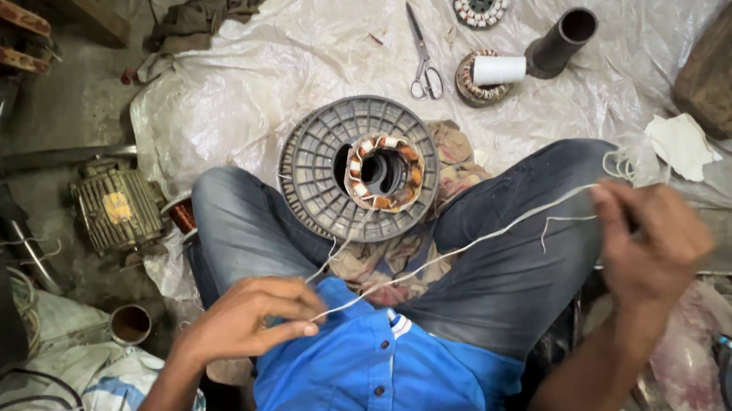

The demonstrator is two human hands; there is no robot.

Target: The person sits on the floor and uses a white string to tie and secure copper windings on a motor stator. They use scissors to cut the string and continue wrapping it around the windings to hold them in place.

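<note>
Head view. A thin white cord (pixel 468 245) is held taut between both hands, its long axis running on a diagonal from low left to high right across the lap.

Left hand (pixel 253 320): closed in a pinch on the lower end of the thin white cord, just in front of the blue shirt (pixel 395 389).

Right hand (pixel 652 245): raised beyond the right knee, fingers curled shut round the upper end of the cord; loose loops of it are seen hanging just beside the knuckles.

A further strand is seen leading from the left hand up towards a round copper-wound stator with white insulating sleeves (pixel 383 172), which is set in the middle of a grey ribbed plastic spool flange (pixel 314 162) between the knees. The stator lies ahead of the left hand and is nearer to it than to the right.

On the crumpled translucent plastic sheet (pixel 315 38), towards its far edge, steel scissors (pixel 423 55) and a roll of white tape (pixel 498 69) are laid.
</note>
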